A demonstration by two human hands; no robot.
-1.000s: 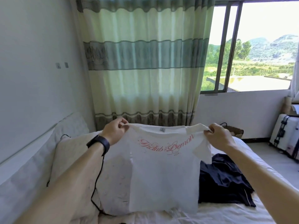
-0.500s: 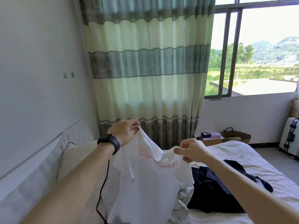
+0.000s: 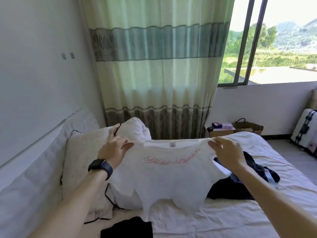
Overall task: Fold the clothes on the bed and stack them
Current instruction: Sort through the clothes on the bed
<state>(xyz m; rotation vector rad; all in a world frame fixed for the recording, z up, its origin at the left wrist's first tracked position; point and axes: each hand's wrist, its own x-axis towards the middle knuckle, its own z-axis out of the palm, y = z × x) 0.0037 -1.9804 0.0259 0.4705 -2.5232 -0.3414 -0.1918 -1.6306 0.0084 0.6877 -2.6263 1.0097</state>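
Note:
A white T-shirt [image 3: 171,182] with pink script lettering hangs spread out in the air above the bed [image 3: 223,219]. My left hand [image 3: 113,152] pinches its left shoulder, and my right hand [image 3: 226,152] pinches its right shoulder, so the collar is stretched taut between them. The hem floats a little above the sheet. A dark navy garment [image 3: 240,186] lies crumpled on the bed behind and to the right of the shirt, partly hidden by it. A black piece of clothing [image 3: 127,229] lies on the sheet at the bottom edge.
White pillows [image 3: 85,169] with a black cable over them line the headboard on the left. A curtain [image 3: 154,66] hangs behind the bed. A small table with boxes [image 3: 221,127], a woven basket [image 3: 248,127] and a white suitcase [image 3: 305,131] stand on the right.
My hands have moved apart and lower, stretching the shirt flat again after it hung bunched half a second ago. The view has tilted down, showing the black garment in front.

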